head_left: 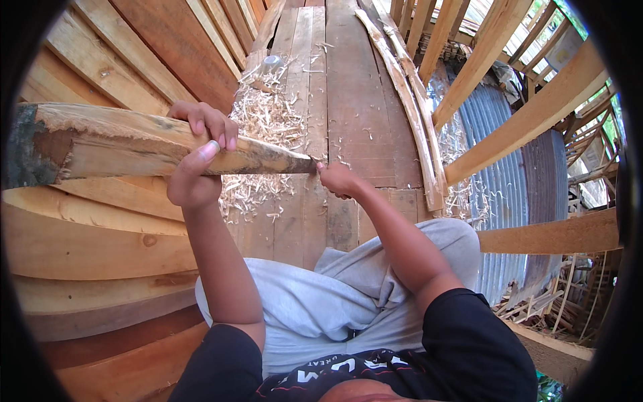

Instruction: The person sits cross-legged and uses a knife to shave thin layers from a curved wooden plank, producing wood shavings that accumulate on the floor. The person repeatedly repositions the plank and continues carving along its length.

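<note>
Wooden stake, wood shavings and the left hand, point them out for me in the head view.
Stake (134, 144), head view, on its pale upper face.
Shavings (264, 120), head view, middle of the pile on the planks.
Left hand (197, 157), head view, middle of the hand closed round the stake.

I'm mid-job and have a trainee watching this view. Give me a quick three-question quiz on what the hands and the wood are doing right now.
1. True or false: the left hand is wrapped around the tapered wooden stake.
2. Multiple choice: the right hand is at the stake's A) thick bark-covered end, B) pointed tip, C) middle.
3. Short answer: what lies scattered on the plank floor under and beyond the stake?

Key
1. True: its fingers curl over the top and the thumb presses the near side.
2. B: it sits closed right at the narrow tip; whether it holds a small tool cannot be told.
3. Pale wood shavings, piled thickest beneath the stake.
</note>
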The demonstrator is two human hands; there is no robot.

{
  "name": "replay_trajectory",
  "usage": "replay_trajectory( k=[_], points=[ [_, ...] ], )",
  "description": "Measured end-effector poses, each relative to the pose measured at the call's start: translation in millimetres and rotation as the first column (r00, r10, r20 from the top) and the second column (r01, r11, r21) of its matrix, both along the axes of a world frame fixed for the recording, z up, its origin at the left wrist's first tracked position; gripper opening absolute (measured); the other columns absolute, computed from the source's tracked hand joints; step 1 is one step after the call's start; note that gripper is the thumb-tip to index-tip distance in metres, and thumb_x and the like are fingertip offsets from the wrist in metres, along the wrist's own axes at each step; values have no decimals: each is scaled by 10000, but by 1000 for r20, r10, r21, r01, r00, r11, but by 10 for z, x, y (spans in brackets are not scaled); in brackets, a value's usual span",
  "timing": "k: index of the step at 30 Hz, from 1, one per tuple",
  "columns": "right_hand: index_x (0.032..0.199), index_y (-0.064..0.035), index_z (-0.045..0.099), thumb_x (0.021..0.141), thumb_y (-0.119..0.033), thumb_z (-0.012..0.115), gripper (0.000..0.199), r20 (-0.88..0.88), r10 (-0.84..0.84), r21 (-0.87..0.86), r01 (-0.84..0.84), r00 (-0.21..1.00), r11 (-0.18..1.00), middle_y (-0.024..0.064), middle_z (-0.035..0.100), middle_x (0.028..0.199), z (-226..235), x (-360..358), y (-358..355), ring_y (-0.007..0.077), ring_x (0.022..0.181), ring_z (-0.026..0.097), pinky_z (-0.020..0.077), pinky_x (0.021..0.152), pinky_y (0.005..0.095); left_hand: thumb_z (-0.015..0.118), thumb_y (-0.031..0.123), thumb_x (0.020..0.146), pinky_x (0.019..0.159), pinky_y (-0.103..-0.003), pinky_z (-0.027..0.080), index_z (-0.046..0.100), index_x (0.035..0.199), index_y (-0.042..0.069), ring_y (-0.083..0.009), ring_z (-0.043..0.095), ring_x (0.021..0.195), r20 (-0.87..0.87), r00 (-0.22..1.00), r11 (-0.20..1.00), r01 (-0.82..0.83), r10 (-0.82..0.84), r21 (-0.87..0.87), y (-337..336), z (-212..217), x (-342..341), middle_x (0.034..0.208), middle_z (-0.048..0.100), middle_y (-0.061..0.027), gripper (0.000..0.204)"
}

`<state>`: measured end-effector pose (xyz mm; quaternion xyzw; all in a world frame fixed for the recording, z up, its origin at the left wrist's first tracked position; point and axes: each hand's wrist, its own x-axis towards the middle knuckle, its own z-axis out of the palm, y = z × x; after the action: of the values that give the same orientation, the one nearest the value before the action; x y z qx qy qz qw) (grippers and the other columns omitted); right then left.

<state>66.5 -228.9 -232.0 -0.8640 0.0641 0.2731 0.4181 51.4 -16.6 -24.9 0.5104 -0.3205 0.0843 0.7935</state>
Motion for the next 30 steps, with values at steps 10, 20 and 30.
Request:
replay_trajectory(
  k=[10,20,30],
  points=[
    [757,90,594,1012,-514,249,741,126,-257,26,256,958,966,164,561,610,-245,-12,103,272,498,540,451,533,446,561,46,694,692,-288,397,407,931,49,-144,430,680,13,997,996,-80,81,-49,-226,16,-72,735,419,-58,282],
    [709,92,507,942,-277,298,485,303,-159,96,135,940,986,195,533,602,-252,-10,24,261,460,500,394,452,450,553,31,675,678,-293,390,396,947,38,-143,405,674,38,998,997,-49,51,-53,-360,-14,-101,734,399,-55,313],
    [621,-10,458,944,-331,302,481,68,-228,305,197,971,932,84,467,525,584,-185,255,199,424,452,364,411,404,537,45,672,679,-306,384,371,931,43,-154,398,673,66,997,1000,-29,29,4,-251,-1,-119,725,390,-60,308]
  ],
)
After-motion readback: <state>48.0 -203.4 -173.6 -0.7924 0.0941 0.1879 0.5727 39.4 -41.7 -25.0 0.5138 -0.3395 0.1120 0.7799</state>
